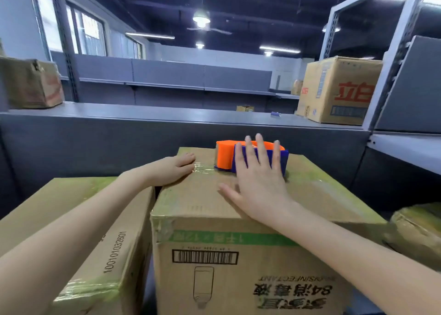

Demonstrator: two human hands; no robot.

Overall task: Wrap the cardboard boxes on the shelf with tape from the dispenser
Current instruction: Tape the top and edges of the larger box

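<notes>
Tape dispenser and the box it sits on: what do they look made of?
The tape dispenser looks like moulded plastic: smooth, solid orange and blue. The box is brown cardboard, matte, with a printed barcode and text; the glossy, wrinkled strips on its top and edges look like clear tape.
</notes>
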